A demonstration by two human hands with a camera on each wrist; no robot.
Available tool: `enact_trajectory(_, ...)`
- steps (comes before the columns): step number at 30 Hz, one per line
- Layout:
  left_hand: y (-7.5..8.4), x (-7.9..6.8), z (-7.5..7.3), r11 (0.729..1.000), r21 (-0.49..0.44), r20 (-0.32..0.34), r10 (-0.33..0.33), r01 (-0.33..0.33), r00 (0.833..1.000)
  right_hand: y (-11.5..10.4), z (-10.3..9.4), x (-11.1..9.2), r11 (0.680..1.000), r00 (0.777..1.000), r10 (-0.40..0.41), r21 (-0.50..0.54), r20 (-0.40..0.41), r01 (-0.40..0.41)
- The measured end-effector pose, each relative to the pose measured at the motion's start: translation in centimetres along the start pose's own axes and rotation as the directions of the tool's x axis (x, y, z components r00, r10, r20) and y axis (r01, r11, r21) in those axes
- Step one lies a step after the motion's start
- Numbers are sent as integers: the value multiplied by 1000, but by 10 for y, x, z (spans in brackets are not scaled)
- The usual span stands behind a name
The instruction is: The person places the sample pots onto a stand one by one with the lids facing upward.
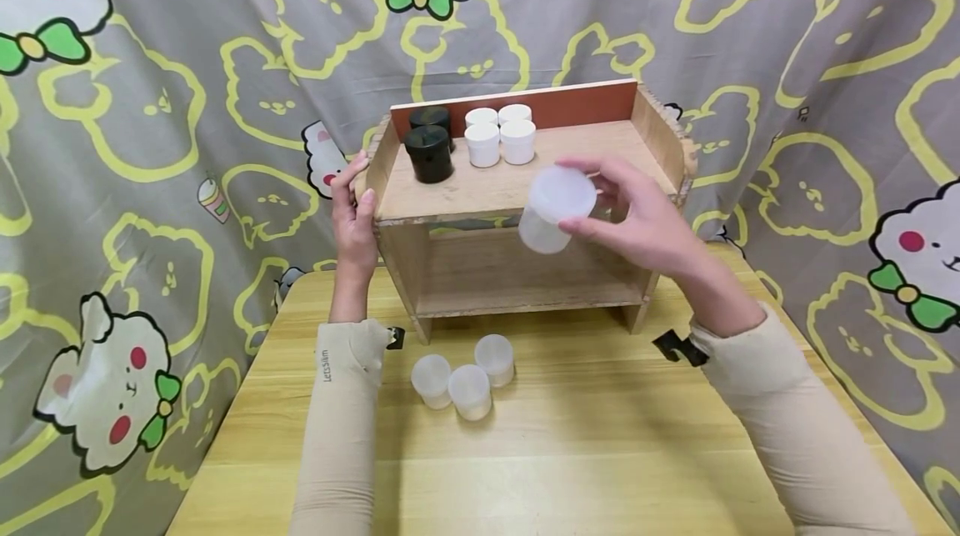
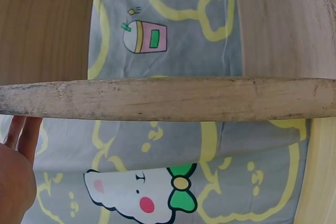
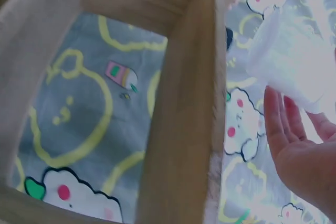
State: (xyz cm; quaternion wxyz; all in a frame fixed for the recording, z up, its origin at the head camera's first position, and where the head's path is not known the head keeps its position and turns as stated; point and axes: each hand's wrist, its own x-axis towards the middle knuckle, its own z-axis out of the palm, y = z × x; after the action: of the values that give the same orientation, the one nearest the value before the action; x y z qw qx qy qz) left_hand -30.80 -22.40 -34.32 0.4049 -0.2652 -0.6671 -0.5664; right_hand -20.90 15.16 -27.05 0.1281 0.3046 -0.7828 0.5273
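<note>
My right hand (image 1: 633, 215) grips a translucent lidded plastic jar (image 1: 546, 223) in front of the upper shelf, tilted a little. The right wrist view shows the same jar (image 3: 289, 59) above the fingers of the hand (image 3: 302, 150), washed out by glare. At the left side panel of the small wooden shelf (image 1: 442, 201), my left hand (image 1: 354, 223) holds the panel's edge, thumb in front. Part of that hand (image 2: 18, 177) appears in the left wrist view, fingers touching the board (image 2: 157, 99). On the upper shelf stand several white jars (image 1: 483, 144) and two black jars (image 1: 429, 157).
Three more translucent jars (image 1: 470, 393) stand close together on the wooden table (image 1: 570, 453), in front of the shelf's left side. The lower shelf board (image 1: 525, 269) lies beneath the held jar. A patterned curtain (image 1: 247, 86) hangs behind and beside the table.
</note>
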Motion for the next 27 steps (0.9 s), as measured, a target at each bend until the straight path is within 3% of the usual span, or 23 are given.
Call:
enact_trajectory(5, 1, 0, 0, 1000, 4, 3, -13, 13, 1000, -7, -16, 21, 999, 993, 48, 18, -108, -46)
enact_trajectory(11, 1, 0, 1, 1000, 7, -2, -4, 4, 1000, -7, -30, 51, 991, 969, 112, -43, -219, -124)
enact_trajectory(20, -1, -1, 0, 1000, 4, 15, -10, 10, 1000, 5, -35, 85, 971, 935, 163, -115, -315, -208)
enact_trajectory(23, 11, -1, 2, 1000, 9, 13, -7, 7, 1000, 10, -35, 95, 960, 930, 163, -164, -330, -226)
enact_trajectory(27, 12, -1, 3, 1000, 16, 1, -11, 11, 1000, 19, -34, 107, 942, 923, 181, -209, -340, -262)
